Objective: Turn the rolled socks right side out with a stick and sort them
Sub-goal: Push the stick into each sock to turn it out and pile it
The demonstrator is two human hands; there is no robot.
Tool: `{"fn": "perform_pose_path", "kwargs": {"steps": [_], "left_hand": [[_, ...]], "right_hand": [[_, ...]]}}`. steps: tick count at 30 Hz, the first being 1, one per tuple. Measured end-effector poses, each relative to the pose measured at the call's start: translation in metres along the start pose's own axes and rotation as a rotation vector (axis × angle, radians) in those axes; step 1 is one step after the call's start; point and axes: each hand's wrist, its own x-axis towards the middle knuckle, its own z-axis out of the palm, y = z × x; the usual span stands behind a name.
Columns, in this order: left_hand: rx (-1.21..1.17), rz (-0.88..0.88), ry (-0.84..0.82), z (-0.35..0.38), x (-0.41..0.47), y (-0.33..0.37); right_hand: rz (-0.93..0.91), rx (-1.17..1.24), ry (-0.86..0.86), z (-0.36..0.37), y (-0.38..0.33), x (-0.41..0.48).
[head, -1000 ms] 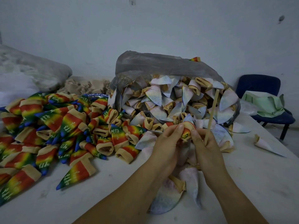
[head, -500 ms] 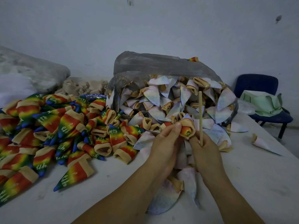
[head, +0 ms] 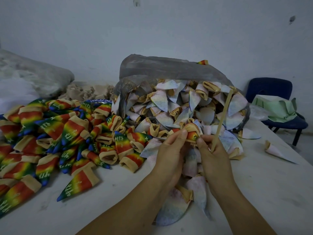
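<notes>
Holding one sock up in the middle of the frame, I pinch it with my left hand. The fingers of that hand are curled tight on its tan edge. The sock is half red and orange, and the tan part is rolled over the top. My right hand is just beside it, with the thumb touching the sock. That hand is also closed around a thin stick. The stick leans up and to the right, and its top end sits in front of the bag.

The bag is grey and see-through and lies on its side in the upper middle of the frame. Lots of pale socks spill out of it onto the desk. More pale ones lie under my arms, low in the frame. One small pale sock lies alone at the right.

On the left is a big heap of rainbow socks with white letters on them. Behind them, in the upper left, is a fat grey sack. A blue chair stands at the right edge with a green cloth on it.
</notes>
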Motion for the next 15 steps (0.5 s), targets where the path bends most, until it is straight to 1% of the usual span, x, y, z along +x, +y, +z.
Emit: {"fn": "perform_pose_path", "kwargs": {"steps": [5,10,13,15], "left_hand": [[0.016,-0.030,0.055,0.003,0.001,0.001],[-0.093,-0.139,0.097,0.008,0.000,0.007],[-0.153,-0.198,0.099,0.009,0.002,0.011],[-0.150,-0.205,0.103,0.009,0.003,0.012]], "right_hand": [[0.003,0.000,0.026,-0.002,0.000,0.002],[0.045,0.039,0.030,-0.001,0.002,0.003],[0.073,0.067,-0.026,0.003,0.003,0.001],[0.117,0.128,-0.048,0.004,0.003,0.001]]}}
